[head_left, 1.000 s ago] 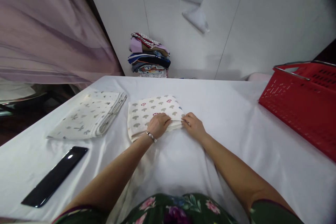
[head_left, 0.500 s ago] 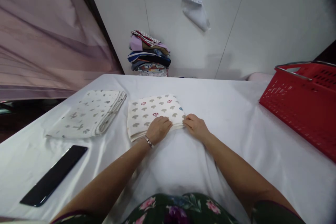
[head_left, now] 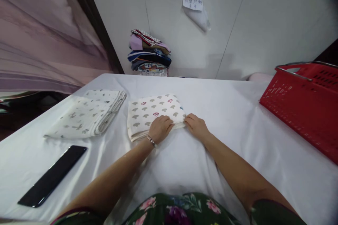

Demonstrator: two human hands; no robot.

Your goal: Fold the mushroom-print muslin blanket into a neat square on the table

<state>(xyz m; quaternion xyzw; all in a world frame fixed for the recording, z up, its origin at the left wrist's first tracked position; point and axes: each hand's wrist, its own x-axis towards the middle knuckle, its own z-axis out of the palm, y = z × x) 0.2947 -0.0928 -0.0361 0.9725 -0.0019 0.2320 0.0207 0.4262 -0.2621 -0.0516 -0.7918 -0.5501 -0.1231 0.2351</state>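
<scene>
Cloth first: a folded cream square printed with grey and red mushroom shapes (head_left: 154,113), lying flat on the white-covered table (head_left: 237,112), near its middle. I see the left hand (head_left: 160,129) resting on the cloth's near edge, fingers curled down over the fold; a thin metal bracelet (head_left: 151,141) sits at that wrist. The right hand (head_left: 196,127) touches the cloth's near right corner with its fingertips, palm down on the table cover. Whether either hand actually pinches the fabric I cannot tell.

Just left of the cloth lies a second folded pale cloth with grey sprig print (head_left: 89,114), apart from it. Nearer me on the left, a black slab-like phone (head_left: 52,175). At far right, a red plastic basket with metal handles (head_left: 303,105). Against the wall, a stack of folded coloured fabrics (head_left: 149,54); above it a small paper note (head_left: 192,2).
</scene>
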